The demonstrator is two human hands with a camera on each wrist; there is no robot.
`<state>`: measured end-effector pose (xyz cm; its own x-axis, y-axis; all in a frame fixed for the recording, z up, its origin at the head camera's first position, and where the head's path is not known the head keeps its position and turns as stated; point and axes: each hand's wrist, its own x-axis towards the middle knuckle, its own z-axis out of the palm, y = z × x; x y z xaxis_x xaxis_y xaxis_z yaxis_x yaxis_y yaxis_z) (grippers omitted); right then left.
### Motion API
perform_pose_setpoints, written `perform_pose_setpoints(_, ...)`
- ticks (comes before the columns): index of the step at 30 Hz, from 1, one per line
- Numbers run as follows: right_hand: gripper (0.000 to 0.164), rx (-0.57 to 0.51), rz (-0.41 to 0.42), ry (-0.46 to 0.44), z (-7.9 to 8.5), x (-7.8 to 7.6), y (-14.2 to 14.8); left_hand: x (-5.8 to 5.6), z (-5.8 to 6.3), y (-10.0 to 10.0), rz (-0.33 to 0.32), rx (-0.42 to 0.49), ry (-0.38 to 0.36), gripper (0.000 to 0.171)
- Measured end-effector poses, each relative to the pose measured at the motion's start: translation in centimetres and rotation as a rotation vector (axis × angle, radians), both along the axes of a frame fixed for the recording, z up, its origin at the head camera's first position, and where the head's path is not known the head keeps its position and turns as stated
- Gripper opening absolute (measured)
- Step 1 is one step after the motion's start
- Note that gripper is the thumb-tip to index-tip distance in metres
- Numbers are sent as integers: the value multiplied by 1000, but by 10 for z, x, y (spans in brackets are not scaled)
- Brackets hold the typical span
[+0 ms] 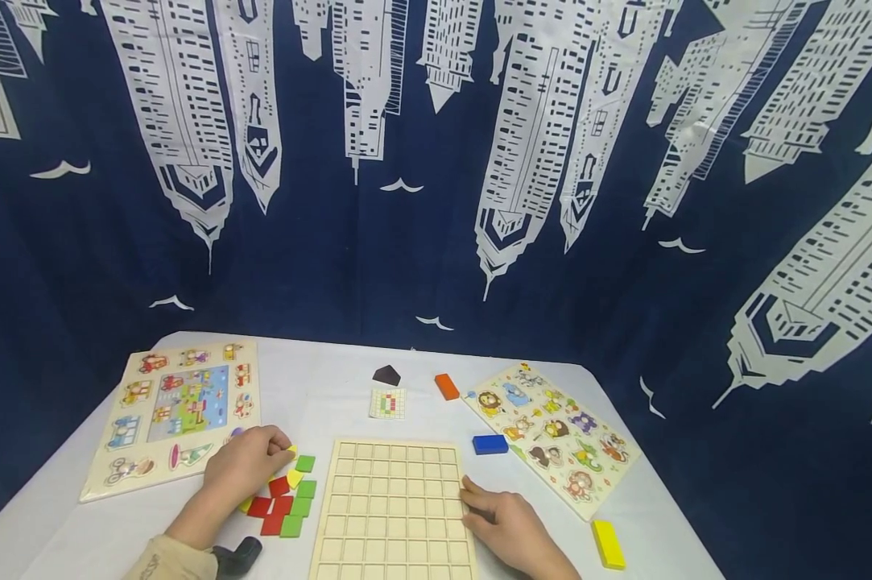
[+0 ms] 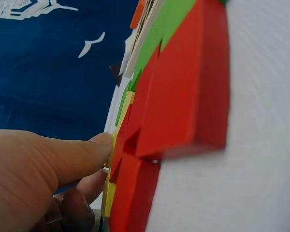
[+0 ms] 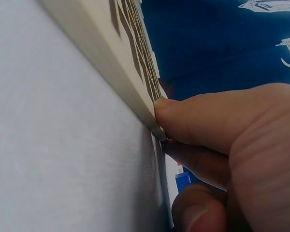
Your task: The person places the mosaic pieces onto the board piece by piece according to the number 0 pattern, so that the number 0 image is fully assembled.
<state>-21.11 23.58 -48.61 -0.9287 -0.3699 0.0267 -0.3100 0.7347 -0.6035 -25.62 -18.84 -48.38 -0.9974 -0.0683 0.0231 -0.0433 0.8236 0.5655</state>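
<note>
My left hand is at the left of a loose group of tiles, its thumb and fingertips pinching a yellow tile. Around it lie several red tiles, green tiles and another yellow tile. In the left wrist view a red tile looms close, beside the thumb. A pale wooden grid board, its squares bare, lies in the middle of the table. My right hand grips the board's right edge, with the thumb on top and a finger low against the side in the right wrist view.
Picture puzzle boards lie at the left and right. Behind the grid board are a small pattern card and a dark five-sided piece. Orange, blue and yellow blocks lie rightward.
</note>
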Motion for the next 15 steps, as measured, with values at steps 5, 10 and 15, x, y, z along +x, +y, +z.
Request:
perform_pose_setpoints(5, 43, -13, 6, 0, 0, 1, 1, 1, 1, 1, 0, 28, -5, 12)
perform_pose_setpoints(10, 43, -18, 0, -9, 1, 1, 1, 2, 5, 1, -1, 42, -7, 11)
perform_pose_setpoints(15, 43, -23, 3, -17, 1, -1, 1, 9, 16, 11, -16, 81, 10, 12)
